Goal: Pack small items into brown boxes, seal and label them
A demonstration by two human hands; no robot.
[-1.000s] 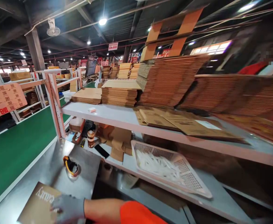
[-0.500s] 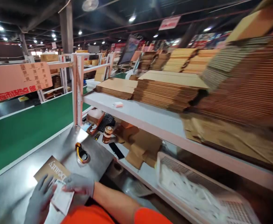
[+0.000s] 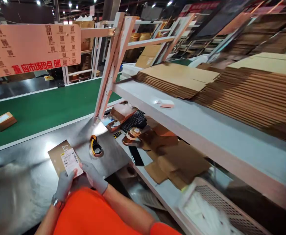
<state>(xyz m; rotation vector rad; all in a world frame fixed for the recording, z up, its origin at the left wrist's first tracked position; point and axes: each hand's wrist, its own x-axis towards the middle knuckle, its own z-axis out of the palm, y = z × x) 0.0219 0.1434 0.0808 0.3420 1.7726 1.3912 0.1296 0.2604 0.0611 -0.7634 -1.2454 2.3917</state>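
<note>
My left hand (image 3: pixel 64 186), in a grey glove, pinches the lower edge of a white printed shipping label (image 3: pixel 70 160). Gloved in grey too, my right hand (image 3: pixel 93 176) has its fingers closed at the label's right edge. Beneath the label, on the metal table (image 3: pixel 113 151), lies a flat brown carton (image 3: pixel 56 156) with white lettering, partly covered. Whether the label is stuck to the carton I cannot tell. An orange and black tape dispenser (image 3: pixel 93 142) rests to the right of the carton.
Behind the table runs a green conveyor (image 3: pixel 47 101) with small boxes (image 3: pixel 4 121) at its left. To the right, a white shelf (image 3: pixel 194 120) bears stacked cardboard (image 3: pixel 172 78). Below are a keyboard (image 3: pixel 134 120), a phone (image 3: pixel 136 156) and a white basket (image 3: pixel 221 202).
My view has swung left, bringing the small boxes on the conveyor into sight. The label, earlier tilted between my hands, now lies over the carton, covering part of its lettering.
</note>
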